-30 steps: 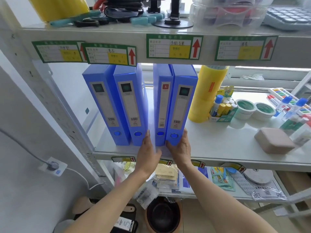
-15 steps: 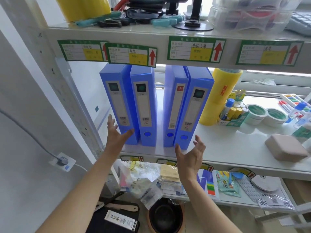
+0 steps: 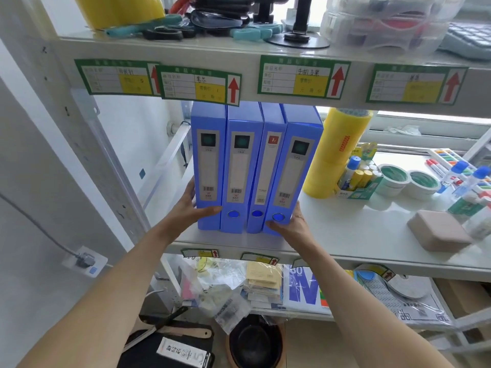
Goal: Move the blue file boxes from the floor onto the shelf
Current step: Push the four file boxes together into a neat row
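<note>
Several blue file boxes [image 3: 239, 168] stand upright in a tight row on the white middle shelf [image 3: 358, 235], spines toward me. My left hand [image 3: 190, 208] presses the outer side of the leftmost box [image 3: 208, 166], with its thumb across the lower front. My right hand [image 3: 296, 225] presses the outer side of the rightmost box [image 3: 295, 168], which leans slightly left, and its thumb lies under the round finger hole. Both hands clamp the row between them near its base.
A stack of yellow tape rolls [image 3: 337, 150] stands just right of the boxes, then a box of glue sticks [image 3: 356, 179], white tape rolls [image 3: 393, 179] and a beige case [image 3: 438, 231]. The labelled upper shelf edge [image 3: 292, 75] hangs close above. A black pot [image 3: 255, 341] sits on the floor.
My hands, open and apart half a second ago, have closed in on the two ends of the row. The gap between the two pairs of boxes has closed.
</note>
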Action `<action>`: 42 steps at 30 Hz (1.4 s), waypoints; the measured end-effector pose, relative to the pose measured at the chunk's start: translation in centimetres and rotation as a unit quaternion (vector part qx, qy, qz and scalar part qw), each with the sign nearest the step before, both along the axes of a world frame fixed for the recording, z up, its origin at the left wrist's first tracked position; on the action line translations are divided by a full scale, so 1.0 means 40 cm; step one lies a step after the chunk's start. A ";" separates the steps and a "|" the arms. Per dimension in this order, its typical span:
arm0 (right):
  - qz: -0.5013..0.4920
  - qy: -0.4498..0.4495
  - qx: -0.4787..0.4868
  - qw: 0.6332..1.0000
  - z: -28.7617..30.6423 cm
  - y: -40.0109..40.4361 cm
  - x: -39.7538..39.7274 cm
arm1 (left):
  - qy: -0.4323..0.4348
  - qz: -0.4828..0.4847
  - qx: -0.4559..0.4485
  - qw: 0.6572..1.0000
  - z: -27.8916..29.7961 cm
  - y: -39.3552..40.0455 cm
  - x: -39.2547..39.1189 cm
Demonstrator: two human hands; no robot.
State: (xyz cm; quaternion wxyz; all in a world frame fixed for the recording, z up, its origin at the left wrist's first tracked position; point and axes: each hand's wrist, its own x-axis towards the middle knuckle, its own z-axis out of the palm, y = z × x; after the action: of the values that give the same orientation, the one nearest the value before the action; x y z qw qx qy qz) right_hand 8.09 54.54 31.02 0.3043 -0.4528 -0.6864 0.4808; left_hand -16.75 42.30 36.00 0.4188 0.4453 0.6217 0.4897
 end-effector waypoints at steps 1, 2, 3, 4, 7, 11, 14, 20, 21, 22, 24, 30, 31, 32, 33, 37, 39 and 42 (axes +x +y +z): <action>0.004 0.003 -0.005 1.000 0.000 0.003 -0.003 | 0.000 0.004 0.004 1.000 0.000 0.002 0.005; 0.009 0.005 -0.005 1.000 -0.001 0.006 -0.005 | 0.002 0.013 0.008 1.000 -0.004 0.005 0.010; 0.012 0.002 -0.006 1.000 -0.002 0.008 -0.010 | 0.007 0.025 0.014 1.000 -0.007 0.009 0.016; 0.016 -0.003 -0.006 1.000 -0.005 0.011 -0.014 | 0.014 0.039 0.019 0.999 -0.012 0.012 0.022; 0.031 -0.022 -0.009 0.999 -0.004 0.019 -0.020 | 0.021 0.070 0.031 0.997 -0.028 0.017 0.037; 0.050 -0.040 0.012 0.998 -0.009 0.028 -0.011 | 0.009 0.075 0.020 0.997 -0.044 0.007 0.029; 0.055 -0.058 0.027 0.996 -0.008 0.029 -0.005 | 0.000 0.064 0.019 0.998 -0.044 0.012 0.025; 0.093 -0.103 0.051 0.989 -0.004 0.044 0.014 | 0.000 0.065 0.018 0.998 -0.032 0.026 0.026; 0.096 -0.103 0.048 0.989 -0.006 0.045 0.017 | 0.000 0.061 0.017 0.998 -0.031 0.028 0.024; 0.095 -0.102 0.046 0.989 -0.008 0.044 0.018 | 0.001 0.057 0.014 0.998 -0.030 0.029 0.020; 0.094 -0.099 0.048 0.989 -0.012 0.038 0.019 | 0.002 0.048 0.015 0.999 -0.029 0.032 0.014; 0.075 -0.069 0.053 0.993 0.004 0.034 0.017 | 0.016 0.054 0.036 0.998 0.009 0.028 -0.001; 0.070 -0.053 0.058 0.994 0.016 0.036 0.016 | 0.017 0.058 0.050 0.997 0.023 0.029 -0.001; 0.063 -0.033 0.062 0.996 0.032 0.036 0.014 | 0.017 0.064 0.067 0.996 0.039 0.029 -0.001; 0.052 -0.013 0.069 0.996 0.051 0.037 0.011 | 0.015 0.075 0.091 0.993 0.059 0.028 0.002; -0.001 0.056 0.141 0.988 0.155 0.038 -0.005 | 0.036 0.134 0.202 0.969 0.149 0.022 -0.002; -0.005 0.088 0.189 0.978 0.208 0.038 -0.017 | 0.061 0.145 0.236 0.959 0.191 0.024 -0.003; -0.004 0.116 0.203 0.972 0.254 0.036 -0.036 | 0.086 0.130 0.240 0.958 0.222 0.039 0.005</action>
State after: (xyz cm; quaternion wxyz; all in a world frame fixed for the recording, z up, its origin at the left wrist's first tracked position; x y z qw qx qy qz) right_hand 6.66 55.97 41.19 0.4694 -0.3256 -0.7276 0.3798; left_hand -16.57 43.86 44.88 0.1774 0.4888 0.5721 0.6342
